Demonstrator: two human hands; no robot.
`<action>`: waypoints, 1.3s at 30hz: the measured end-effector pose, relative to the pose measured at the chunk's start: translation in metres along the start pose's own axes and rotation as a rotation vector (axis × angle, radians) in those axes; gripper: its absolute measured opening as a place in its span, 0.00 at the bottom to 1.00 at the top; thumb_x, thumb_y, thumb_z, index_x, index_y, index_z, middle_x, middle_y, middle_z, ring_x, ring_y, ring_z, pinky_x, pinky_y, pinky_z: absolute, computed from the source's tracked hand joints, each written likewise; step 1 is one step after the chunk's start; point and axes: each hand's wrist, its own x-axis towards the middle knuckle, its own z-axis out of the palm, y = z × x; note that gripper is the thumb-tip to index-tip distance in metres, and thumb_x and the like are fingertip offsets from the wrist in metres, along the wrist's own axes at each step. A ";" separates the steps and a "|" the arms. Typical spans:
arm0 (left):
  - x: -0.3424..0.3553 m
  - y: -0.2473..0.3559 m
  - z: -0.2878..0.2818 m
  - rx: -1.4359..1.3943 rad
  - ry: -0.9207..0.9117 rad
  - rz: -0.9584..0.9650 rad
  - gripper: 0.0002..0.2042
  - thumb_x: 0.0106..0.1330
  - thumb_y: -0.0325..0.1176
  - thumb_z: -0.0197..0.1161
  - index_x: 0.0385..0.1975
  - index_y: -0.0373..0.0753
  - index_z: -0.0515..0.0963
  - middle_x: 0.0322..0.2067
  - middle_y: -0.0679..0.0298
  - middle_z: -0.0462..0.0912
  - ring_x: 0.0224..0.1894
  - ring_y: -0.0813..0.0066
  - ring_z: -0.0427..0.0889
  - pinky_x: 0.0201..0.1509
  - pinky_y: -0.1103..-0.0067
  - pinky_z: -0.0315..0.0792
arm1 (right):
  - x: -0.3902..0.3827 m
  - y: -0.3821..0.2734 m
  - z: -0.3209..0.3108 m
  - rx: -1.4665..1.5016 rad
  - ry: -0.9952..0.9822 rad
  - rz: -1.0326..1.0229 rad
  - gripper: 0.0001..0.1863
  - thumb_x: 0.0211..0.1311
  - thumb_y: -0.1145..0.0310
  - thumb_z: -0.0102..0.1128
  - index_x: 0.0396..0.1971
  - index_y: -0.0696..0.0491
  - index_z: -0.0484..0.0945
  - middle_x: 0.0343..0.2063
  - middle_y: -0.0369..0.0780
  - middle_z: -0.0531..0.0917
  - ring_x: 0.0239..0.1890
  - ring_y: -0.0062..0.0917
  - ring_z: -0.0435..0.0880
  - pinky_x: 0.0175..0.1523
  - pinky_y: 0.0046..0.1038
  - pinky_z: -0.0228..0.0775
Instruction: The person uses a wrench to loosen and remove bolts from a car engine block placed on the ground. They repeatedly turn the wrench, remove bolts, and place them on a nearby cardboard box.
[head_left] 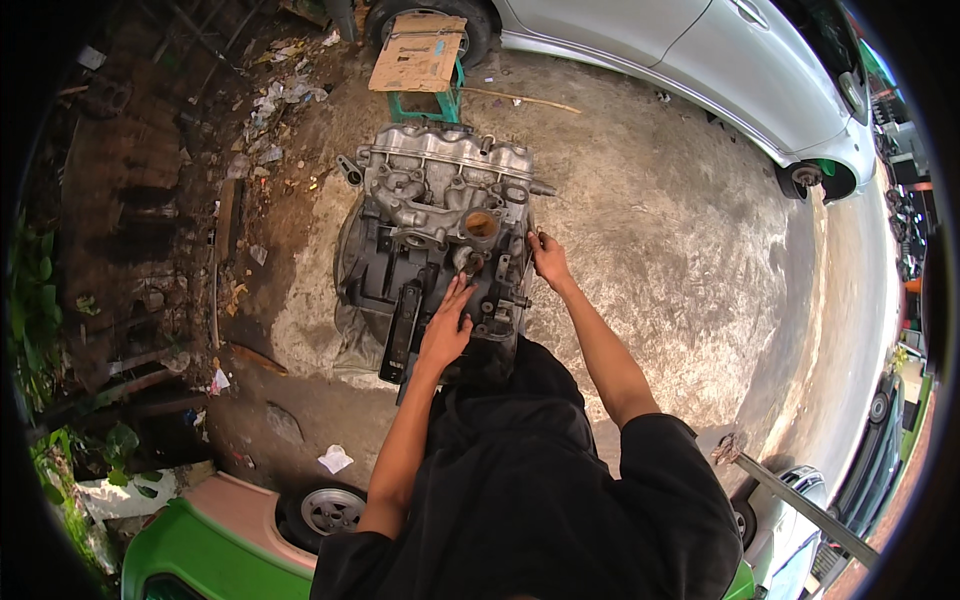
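A bare car engine (440,240), greasy and dark below with a silvery ribbed cover on top, stands on the ground in front of me. On its near face is a cast intake manifold (408,212) with a round rusty-brown opening. My left hand (447,328) rests against the block below that opening, fingers stretched forward and thumb apart; nothing shows in its grasp. At the right side of the engine, my right hand (548,260) has its fingers bent in against the edge. Whatever those fingers hold is too small or hidden to name.
Behind the engine stands a green stool (425,103) with a cardboard sheet (418,52) and small tools on it. A silver car (640,50) is at the far right, a green car (215,545) near left. Litter (270,105) and planks lie to the left.
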 end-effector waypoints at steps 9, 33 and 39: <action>-0.001 0.000 0.000 -0.016 0.005 0.012 0.32 0.66 0.19 0.54 0.73 0.46 0.67 0.79 0.61 0.56 0.81 0.63 0.51 0.76 0.67 0.63 | -0.026 -0.026 -0.008 -0.115 0.045 -0.145 0.29 0.77 0.48 0.50 0.54 0.62 0.79 0.39 0.60 0.86 0.49 0.56 0.84 0.54 0.47 0.75; -0.001 -0.005 0.004 0.035 0.022 0.035 0.31 0.66 0.19 0.54 0.73 0.44 0.67 0.79 0.65 0.54 0.80 0.65 0.51 0.70 0.66 0.70 | -0.167 0.006 0.030 -0.155 0.142 -0.473 0.17 0.71 0.70 0.58 0.53 0.64 0.69 0.38 0.59 0.79 0.37 0.58 0.81 0.44 0.53 0.74; -0.001 -0.010 0.007 0.053 0.032 0.074 0.32 0.66 0.19 0.55 0.72 0.44 0.67 0.80 0.65 0.53 0.81 0.64 0.51 0.71 0.66 0.70 | -0.170 0.043 0.046 -0.208 0.046 -0.539 0.17 0.76 0.65 0.55 0.56 0.60 0.69 0.49 0.56 0.75 0.49 0.58 0.78 0.51 0.50 0.74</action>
